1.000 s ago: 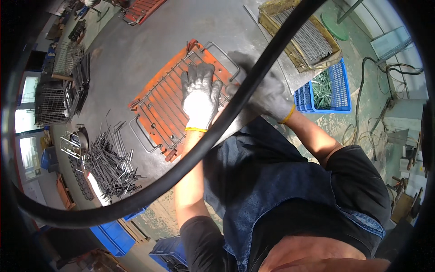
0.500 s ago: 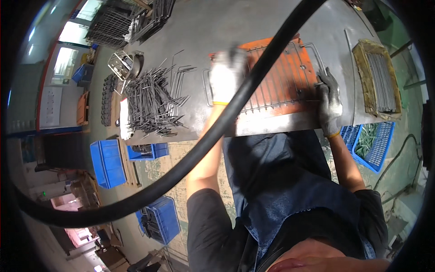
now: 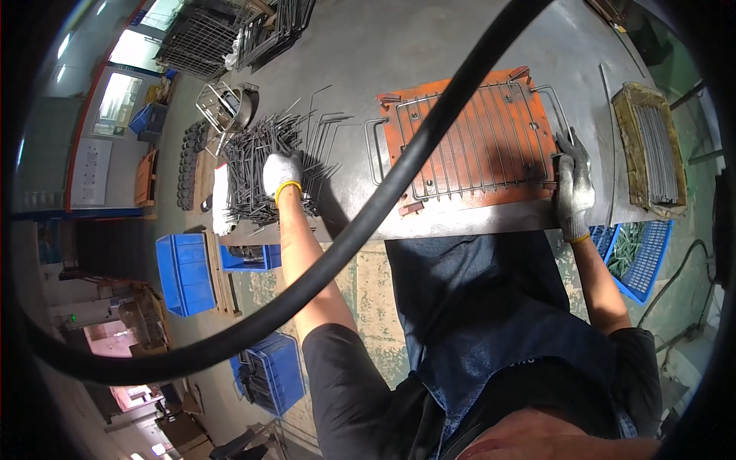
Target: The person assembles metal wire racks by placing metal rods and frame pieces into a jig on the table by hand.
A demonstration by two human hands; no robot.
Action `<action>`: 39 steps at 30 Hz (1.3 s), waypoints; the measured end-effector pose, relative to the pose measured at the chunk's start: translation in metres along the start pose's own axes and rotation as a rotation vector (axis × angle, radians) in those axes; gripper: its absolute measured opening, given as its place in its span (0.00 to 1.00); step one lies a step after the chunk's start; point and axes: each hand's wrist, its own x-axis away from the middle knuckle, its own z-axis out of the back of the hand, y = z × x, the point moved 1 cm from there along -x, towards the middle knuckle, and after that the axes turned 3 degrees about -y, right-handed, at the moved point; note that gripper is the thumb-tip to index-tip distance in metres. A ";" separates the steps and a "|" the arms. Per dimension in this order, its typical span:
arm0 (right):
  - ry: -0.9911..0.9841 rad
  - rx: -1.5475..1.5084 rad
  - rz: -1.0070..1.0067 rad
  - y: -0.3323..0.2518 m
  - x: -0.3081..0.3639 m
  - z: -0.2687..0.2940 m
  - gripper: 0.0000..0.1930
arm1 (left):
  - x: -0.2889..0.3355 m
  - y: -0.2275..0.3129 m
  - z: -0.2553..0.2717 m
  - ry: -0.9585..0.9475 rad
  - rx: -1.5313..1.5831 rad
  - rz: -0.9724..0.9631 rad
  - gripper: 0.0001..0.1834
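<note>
My left hand (image 3: 280,175), in a white glove with a yellow cuff, rests on a heap of bent grey metal rods (image 3: 261,157) at the left end of the steel workbench (image 3: 429,38). Its fingers are curled into the rods; I cannot tell whether it grips one. My right hand (image 3: 573,184), in a grey glove, presses on the right edge of an orange jig plate (image 3: 498,146). A wire rack (image 3: 468,134) of parallel rods lies on that plate.
A thick black hose (image 3: 399,184) crosses the view close to the camera. A wooden tray of straight rods (image 3: 652,149) lies at the bench's right end. Blue crates (image 3: 184,272) stand on the floor to the left, another blue crate (image 3: 636,253) to the right. Wire baskets (image 3: 230,34) are stacked far left.
My left hand left the wire rack and reached left to the rod heap. My right hand stays at the jig's right edge. The view turned, so the bench now lies level.
</note>
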 end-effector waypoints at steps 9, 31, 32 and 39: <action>0.331 -0.370 -0.103 0.001 -0.014 0.057 0.22 | 0.025 0.006 0.020 -0.591 1.972 0.028 0.12; -0.404 0.035 0.818 -0.085 0.036 -0.135 0.17 | 0.174 0.129 -0.015 -0.854 1.151 -0.192 0.11; -0.341 0.108 0.863 -0.088 0.036 -0.136 0.19 | 0.174 0.128 -0.016 -0.845 1.173 -0.183 0.11; -0.275 0.031 0.932 -0.092 0.027 -0.122 0.19 | 0.162 0.136 -0.002 -0.141 0.400 -0.668 0.27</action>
